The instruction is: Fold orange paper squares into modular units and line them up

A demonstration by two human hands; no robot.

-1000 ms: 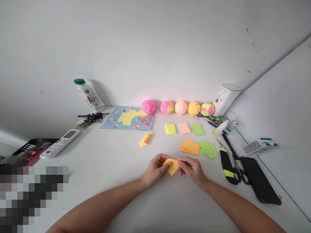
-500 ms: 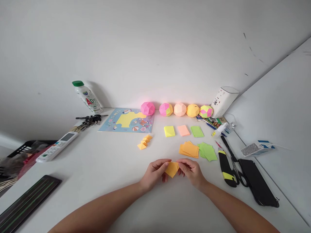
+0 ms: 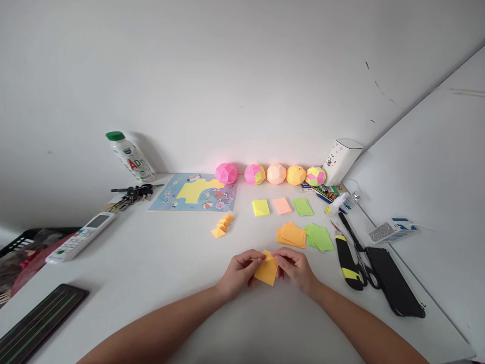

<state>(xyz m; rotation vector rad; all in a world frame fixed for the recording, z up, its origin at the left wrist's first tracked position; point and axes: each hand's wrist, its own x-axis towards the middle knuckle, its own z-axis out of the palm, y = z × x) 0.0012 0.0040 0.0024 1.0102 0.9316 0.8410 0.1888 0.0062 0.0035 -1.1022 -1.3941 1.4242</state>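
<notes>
An orange square of paper [image 3: 267, 273] is pinched between my two hands, its top edge partly folded. My left hand [image 3: 241, 270] grips its left side with thumb and fingers. On its right side, the thumb and fingers of my right hand [image 3: 295, 265] close on the paper near the fold. Some fingertips are hidden behind the sheet. Just beyond my hands lie loose orange sheets [image 3: 291, 235] and green sheets [image 3: 320, 237]. Several small folded orange pieces [image 3: 223, 226] sit in a row farther left.
Several paper balls, one pink [image 3: 226, 173], line the wall. Small pads, one yellow [image 3: 261, 208], lie before them. Scissors [image 3: 369, 270], a utility knife [image 3: 346, 263] and a black case [image 3: 394, 283] are at right; a remote [image 3: 81, 237], keys [image 3: 132, 196] and bottle [image 3: 131, 156] at left.
The orange paper has turned in my fingers, from a corner pointing down to a squarer hang with its top part folded. My hands stay close together. The whole view has shifted slightly.
</notes>
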